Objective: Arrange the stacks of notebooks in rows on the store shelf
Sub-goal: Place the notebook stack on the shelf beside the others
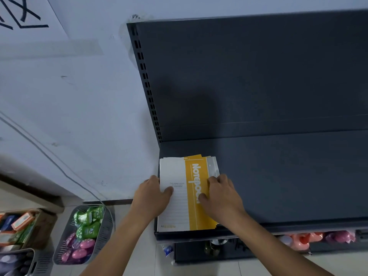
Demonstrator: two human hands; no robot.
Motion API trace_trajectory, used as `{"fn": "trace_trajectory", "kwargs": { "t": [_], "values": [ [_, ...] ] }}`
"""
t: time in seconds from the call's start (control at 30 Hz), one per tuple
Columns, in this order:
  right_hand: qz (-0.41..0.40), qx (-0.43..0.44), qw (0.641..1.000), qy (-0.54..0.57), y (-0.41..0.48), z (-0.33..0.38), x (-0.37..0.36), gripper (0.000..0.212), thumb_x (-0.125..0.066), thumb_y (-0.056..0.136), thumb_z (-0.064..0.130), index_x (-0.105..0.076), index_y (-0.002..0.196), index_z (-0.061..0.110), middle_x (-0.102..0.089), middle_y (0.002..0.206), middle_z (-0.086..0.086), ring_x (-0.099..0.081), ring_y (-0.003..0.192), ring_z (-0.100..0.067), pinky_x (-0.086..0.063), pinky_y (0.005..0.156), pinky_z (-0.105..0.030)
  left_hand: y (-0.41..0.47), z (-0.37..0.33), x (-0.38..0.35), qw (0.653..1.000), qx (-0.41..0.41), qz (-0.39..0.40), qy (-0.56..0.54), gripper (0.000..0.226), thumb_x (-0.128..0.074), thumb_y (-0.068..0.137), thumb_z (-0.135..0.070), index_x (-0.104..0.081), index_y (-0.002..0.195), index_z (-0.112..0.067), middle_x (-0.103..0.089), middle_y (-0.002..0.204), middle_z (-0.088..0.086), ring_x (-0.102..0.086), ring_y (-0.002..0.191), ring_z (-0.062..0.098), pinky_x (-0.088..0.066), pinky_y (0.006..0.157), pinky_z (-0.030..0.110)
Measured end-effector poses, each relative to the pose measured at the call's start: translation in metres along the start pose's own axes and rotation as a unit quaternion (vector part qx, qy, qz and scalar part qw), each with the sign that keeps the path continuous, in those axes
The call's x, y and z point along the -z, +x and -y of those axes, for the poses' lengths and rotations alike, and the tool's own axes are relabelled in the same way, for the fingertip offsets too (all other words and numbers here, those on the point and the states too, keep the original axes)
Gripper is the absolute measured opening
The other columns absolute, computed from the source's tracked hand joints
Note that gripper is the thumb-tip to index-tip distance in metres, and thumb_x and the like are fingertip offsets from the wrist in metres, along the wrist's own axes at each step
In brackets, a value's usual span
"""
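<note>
1 notebook stack (180,212), L hand (153,194), R hand (221,194) gripping

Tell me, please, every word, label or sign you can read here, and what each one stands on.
"Notebook": white letters along the yellow band on the top cover of the stack of notebooks.
"A5": that cover's near left corner; the yellow print beside it is blurred.
Small grey lines on the cover's white part: too small to read.
Wall poster: dark strokes like an "X", cut off.
Floor boxes: labels blurred.
</note>
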State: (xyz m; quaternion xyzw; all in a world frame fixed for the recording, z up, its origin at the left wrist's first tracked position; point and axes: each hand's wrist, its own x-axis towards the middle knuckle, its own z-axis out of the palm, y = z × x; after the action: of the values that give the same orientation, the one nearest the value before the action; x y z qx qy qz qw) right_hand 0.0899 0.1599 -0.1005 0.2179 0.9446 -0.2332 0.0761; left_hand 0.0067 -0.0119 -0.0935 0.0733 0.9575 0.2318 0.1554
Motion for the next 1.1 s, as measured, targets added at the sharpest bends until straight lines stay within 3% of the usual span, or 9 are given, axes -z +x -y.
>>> {"fn": "trace_trajectory", "kwargs": {
  "t": [0.17, 0.3, 0.4, 0.53, 0.67, 0.93, 1.1],
  "values": [
    [0.016, 0.021, 1.000, -0.001, -0.006, 0.003, -0.003, 0.033, -0.049, 0.095, 0.039, -0.047, 0.123, 0.021, -0.033, 0.124, 0.000, -0.033, 0.120, -0.018, -0.048, 0.080, -0.030, 0.000, -0.001, 0.001, 0.999, 0.038, -0.024, -0.009, 0.035, -0.060, 0.095, -0.040, -0.048, 0.108, -0.010, -0.057, 0.091, 0.000, -0.053, 0.075, 0.015, -0.033, 0.050, 0.020],
    [0.024, 0.012, 0.999, 0.047, -0.007, 0.001, -0.004, 0.045, -0.053, 0.092, 0.039, -0.042, 0.134, 0.029, -0.029, 0.122, 0.003, -0.029, 0.122, -0.017, -0.048, 0.094, -0.034, 0.004, 0.002, 0.005, 0.996, 0.064, -0.009, -0.062, 0.035, -0.063, 0.094, -0.033, -0.052, 0.111, -0.005, -0.064, 0.100, 0.006, -0.059, 0.080, 0.019, -0.038, 0.050, 0.021],
    [0.016, -0.007, 0.997, 0.069, -0.006, 0.002, -0.006, 0.052, -0.055, 0.091, 0.041, -0.038, 0.138, 0.025, -0.030, 0.126, 0.002, -0.028, 0.125, -0.018, -0.045, 0.099, -0.035, 0.006, 0.005, 0.006, 0.994, 0.069, 0.001, -0.085, 0.033, -0.062, 0.094, -0.031, -0.050, 0.111, -0.005, -0.064, 0.100, 0.006, -0.060, 0.079, 0.017, -0.039, 0.050, 0.022],
    [0.003, -0.063, 0.993, 0.104, -0.002, 0.003, -0.006, 0.046, -0.057, 0.093, 0.039, -0.045, 0.131, 0.016, -0.039, 0.130, -0.004, -0.035, 0.126, -0.023, -0.042, 0.093, -0.032, 0.005, 0.004, 0.001, 0.991, 0.076, -0.006, -0.114, 0.031, -0.060, 0.095, -0.029, -0.043, 0.110, -0.008, -0.057, 0.093, 0.001, -0.054, 0.074, 0.012, -0.039, 0.052, 0.023],
    [-0.017, -0.098, 0.985, 0.139, -0.003, 0.000, -0.003, 0.032, -0.059, 0.092, 0.035, -0.056, 0.116, 0.016, -0.051, 0.118, -0.003, -0.050, 0.114, -0.023, -0.050, 0.091, -0.037, 0.004, 0.003, -0.004, 0.984, 0.085, -0.013, -0.158, 0.028, -0.057, 0.097, -0.026, -0.039, 0.108, -0.007, -0.053, 0.087, -0.002, -0.054, 0.074, 0.011, -0.039, 0.051, 0.024],
    [-0.009, -0.057, 0.984, 0.166, -0.011, 0.013, -0.008, 0.020, -0.060, 0.093, 0.033, -0.056, 0.110, 0.023, -0.055, 0.108, 0.005, -0.057, 0.097, -0.014, -0.045, 0.071, -0.026, 0.001, 0.001, 0.000, 0.990, 0.050, -0.027, -0.128, 0.021, -0.051, 0.098, -0.034, -0.049, 0.104, -0.013, -0.054, 0.087, -0.008, -0.052, 0.074, 0.009, -0.034, 0.052, 0.022],
    [0.017, -0.057, 0.978, 0.200, -0.011, 0.017, -0.009, 0.015, -0.061, 0.092, 0.035, -0.049, 0.098, 0.026, -0.053, 0.108, 0.007, -0.056, 0.099, -0.012, -0.045, 0.074, -0.027, -0.003, 0.006, 0.005, 0.989, 0.035, -0.040, -0.137, 0.023, -0.050, 0.099, -0.036, -0.043, 0.103, -0.014, -0.054, 0.084, -0.005, -0.054, 0.073, 0.010, -0.037, 0.051, 0.026]
  ]
}}
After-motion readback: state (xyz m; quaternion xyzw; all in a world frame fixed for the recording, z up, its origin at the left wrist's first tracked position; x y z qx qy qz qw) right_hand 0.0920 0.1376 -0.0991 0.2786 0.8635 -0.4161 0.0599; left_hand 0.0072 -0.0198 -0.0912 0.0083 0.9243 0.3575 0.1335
